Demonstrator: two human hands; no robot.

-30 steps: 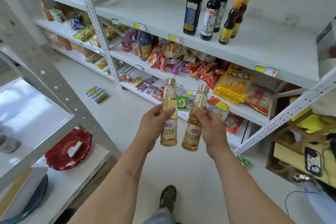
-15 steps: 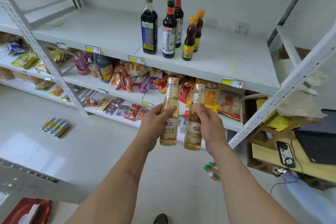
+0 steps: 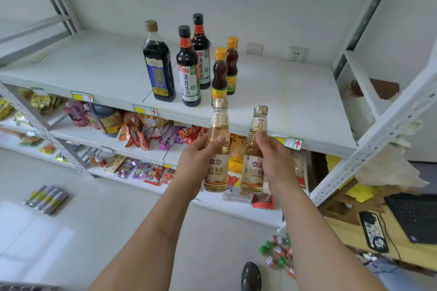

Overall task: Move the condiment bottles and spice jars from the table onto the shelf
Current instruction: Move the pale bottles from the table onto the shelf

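Note:
My left hand (image 3: 197,160) grips a pale rice vinegar bottle (image 3: 218,149) with a gold foil cap, held upright. A second matching vinegar bottle (image 3: 255,151) is upright in my right hand (image 3: 275,160). Both bottles hover just in front of the front edge of the white top shelf (image 3: 283,106). On that shelf stand a tall dark bottle with a blue label (image 3: 159,64), two dark soy sauce bottles (image 3: 189,68) with red collars, and two small amber bottles with yellow caps (image 3: 220,73).
Lower shelves hold snack packets (image 3: 142,132) and a dark jug (image 3: 108,118). A slanted white shelf post (image 3: 369,144) rises at the right. Small bottles (image 3: 276,255) and a pack of tubes (image 3: 46,198) lie on the floor. A laptop (image 3: 416,217) sits on a yellow table at the right.
The view has closed in on the top shelf and shifted right. Both hands have carried the vinegar bottles up and forward, and the bottles now stand a little further apart.

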